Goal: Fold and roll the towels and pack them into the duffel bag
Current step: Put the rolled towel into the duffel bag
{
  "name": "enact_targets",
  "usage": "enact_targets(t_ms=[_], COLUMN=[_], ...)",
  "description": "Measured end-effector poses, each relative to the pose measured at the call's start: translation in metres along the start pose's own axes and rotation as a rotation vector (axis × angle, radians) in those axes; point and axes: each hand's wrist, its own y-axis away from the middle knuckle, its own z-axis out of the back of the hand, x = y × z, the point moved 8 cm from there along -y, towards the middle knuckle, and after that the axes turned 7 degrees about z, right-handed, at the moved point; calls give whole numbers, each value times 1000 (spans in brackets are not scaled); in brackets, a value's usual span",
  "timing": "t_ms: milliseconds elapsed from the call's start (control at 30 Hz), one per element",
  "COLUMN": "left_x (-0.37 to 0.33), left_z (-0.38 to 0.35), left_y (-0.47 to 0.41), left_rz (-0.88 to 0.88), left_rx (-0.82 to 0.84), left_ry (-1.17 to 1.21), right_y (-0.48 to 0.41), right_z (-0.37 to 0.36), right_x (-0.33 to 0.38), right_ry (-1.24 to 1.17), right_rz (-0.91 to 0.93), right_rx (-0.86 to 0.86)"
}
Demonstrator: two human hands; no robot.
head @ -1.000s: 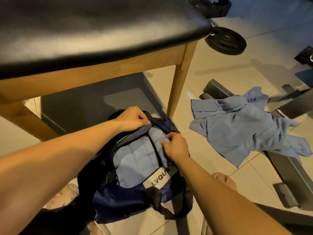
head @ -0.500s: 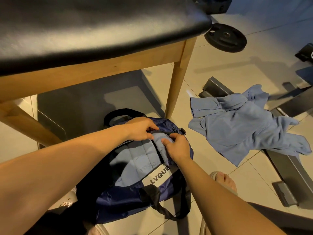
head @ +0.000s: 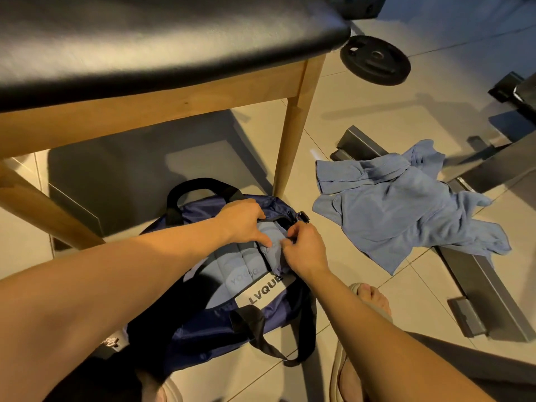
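The place is judged to be a gym or home exercise room. A black weight plate (head: 375, 60) is seen lying flat on the tiled floor (head: 362, 117) at the far right. A bench with a black padded top (head: 145, 39) and wooden legs (head: 293, 134) is set across the far left. Grey steel base rails (head: 487, 291) of an exercise machine are laid over the floor at the right, and further dark equipment (head: 513, 91) is noted at the far right edge. A navy duffel bag (head: 203, 320) and loose blue towels (head: 406, 210) are found on the floor, and slippers (head: 338, 372) are worn.
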Motion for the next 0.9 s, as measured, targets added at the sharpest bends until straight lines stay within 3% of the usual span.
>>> enact_targets(t_ms=[100, 300, 433, 700, 900], left_x=[4, 3, 2, -15, -24], left_z=[-1, -1, -6, 3, 6], left_y=[-13, -25, -29, -23, -17], left_rz=[19, 11, 3, -24, -22], left_rx=[37, 118, 155, 109, 108], left_ry=[-22, -74, -74, -152, -181], right_y=[20, 56, 60, 61, 72], right_z=[26, -32, -75, -72, -31], right_x=[10, 39, 33, 20, 29], right_ry=[166, 275, 506, 644, 595], right_rz=[157, 487, 550, 498, 534], right_rx=[-79, 447, 626, 657, 501])
